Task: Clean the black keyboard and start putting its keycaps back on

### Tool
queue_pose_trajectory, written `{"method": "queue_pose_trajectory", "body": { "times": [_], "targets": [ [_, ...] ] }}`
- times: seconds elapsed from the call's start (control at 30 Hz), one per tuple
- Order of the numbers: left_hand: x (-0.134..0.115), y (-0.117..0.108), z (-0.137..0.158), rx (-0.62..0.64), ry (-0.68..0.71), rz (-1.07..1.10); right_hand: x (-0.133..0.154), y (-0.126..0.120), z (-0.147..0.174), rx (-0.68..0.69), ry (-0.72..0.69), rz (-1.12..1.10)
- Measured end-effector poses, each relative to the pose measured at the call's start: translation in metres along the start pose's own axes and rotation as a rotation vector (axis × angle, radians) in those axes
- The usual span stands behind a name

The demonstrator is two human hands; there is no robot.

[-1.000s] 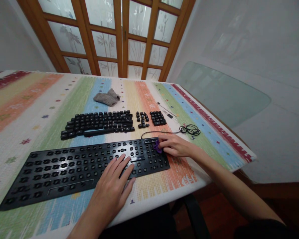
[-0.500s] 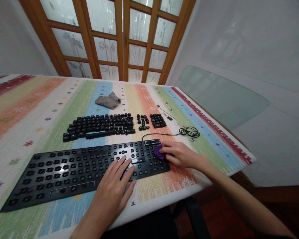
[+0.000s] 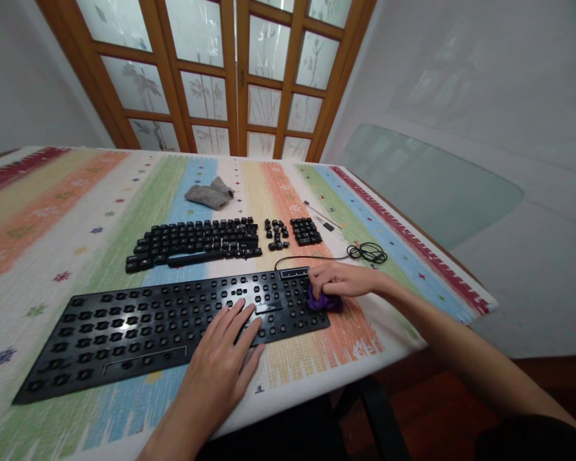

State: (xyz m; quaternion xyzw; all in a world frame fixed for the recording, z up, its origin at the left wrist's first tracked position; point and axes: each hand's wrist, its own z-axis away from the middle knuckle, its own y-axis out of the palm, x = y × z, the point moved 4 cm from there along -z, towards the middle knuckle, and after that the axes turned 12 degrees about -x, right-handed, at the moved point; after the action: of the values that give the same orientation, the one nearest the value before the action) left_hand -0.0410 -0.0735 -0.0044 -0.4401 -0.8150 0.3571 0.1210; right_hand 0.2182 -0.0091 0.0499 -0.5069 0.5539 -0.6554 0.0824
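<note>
Purple cloth (image 3: 325, 303) is bunched in our curled right hand (image 3: 342, 280) at the black keyboard (image 3: 148, 323); our left hand (image 3: 227, 354) rests on it, fingers spread, gripping nothing.

- Left hand (image 3: 223, 358) hides part of the keyboard (image 3: 144, 363).
- Purple cloth (image 3: 325, 303) covers some right-hand sockets.
- Lettering on most keycaps (image 3: 306, 231) unreadably small.
- Doors (image 3: 229, 70) cropped above.
</note>
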Motion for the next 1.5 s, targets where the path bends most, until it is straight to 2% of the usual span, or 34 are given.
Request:
{"method": "queue_pose_trajectory", "body": {
  "times": [0.07, 0.13, 0.23, 0.43, 0.53, 0.63, 0.7, 0.83, 1.1, 1.2, 1.3, 1.37, 1.43, 1.5],
  "targets": [
    [0.0, 0.0, 0.0, -0.008, -0.008, 0.007, -0.006, -0.008, 0.002, -0.092, 0.037, -0.05],
    [0.001, 0.0, 0.001, -0.009, -0.018, 0.012, -0.006, -0.012, 0.008, -0.236, 0.1, 0.001],
    [0.001, 0.001, 0.002, -0.006, -0.01, 0.011, 0.006, -0.005, 0.021, -0.368, 0.18, 0.098],
    [0.002, 0.002, 0.003, -0.01, -0.03, 0.017, 0.021, 0.029, 0.03, -0.301, 0.349, 0.072],
    [0.002, 0.002, 0.003, 0.001, -0.037, 0.02, 0.015, 0.033, 0.029, -0.353, 0.456, 0.037],
    [0.001, 0.001, 0.002, -0.008, -0.032, 0.016, 0.006, 0.034, 0.03, -0.414, 0.661, -0.038],
    [0.0, 0.0, 0.001, -0.009, -0.02, 0.005, 0.002, 0.033, 0.03, -0.42, 0.75, -0.054],
    [0.0, 0.0, 0.0, 0.002, -0.004, -0.009, 0.002, 0.034, 0.026, -0.397, 0.754, 0.018],
    [0.0, 0.0, 0.0, 0.005, -0.004, -0.003, 0.013, 0.048, 0.017, -0.435, 0.71, 0.281],
    [0.001, 0.0, 0.001, -0.004, -0.029, 0.015, 0.018, 0.043, 0.016, -0.495, 0.659, 0.244],
    [0.001, 0.0, 0.001, -0.011, -0.03, 0.024, 0.022, 0.026, 0.024, -0.696, 0.638, 0.175],
    [0.001, 0.0, 0.002, -0.012, -0.022, 0.016, 0.022, 0.018, 0.03, -0.77, 0.659, 0.07],
    [0.001, 0.0, 0.002, -0.009, -0.008, 0.004, 0.02, 0.02, 0.033, -0.719, 0.68, -0.051],
    [0.002, 0.0, 0.002, -0.003, 0.006, -0.005, 0.019, 0.028, 0.033, -0.586, 0.69, -0.106]
  ]
}}
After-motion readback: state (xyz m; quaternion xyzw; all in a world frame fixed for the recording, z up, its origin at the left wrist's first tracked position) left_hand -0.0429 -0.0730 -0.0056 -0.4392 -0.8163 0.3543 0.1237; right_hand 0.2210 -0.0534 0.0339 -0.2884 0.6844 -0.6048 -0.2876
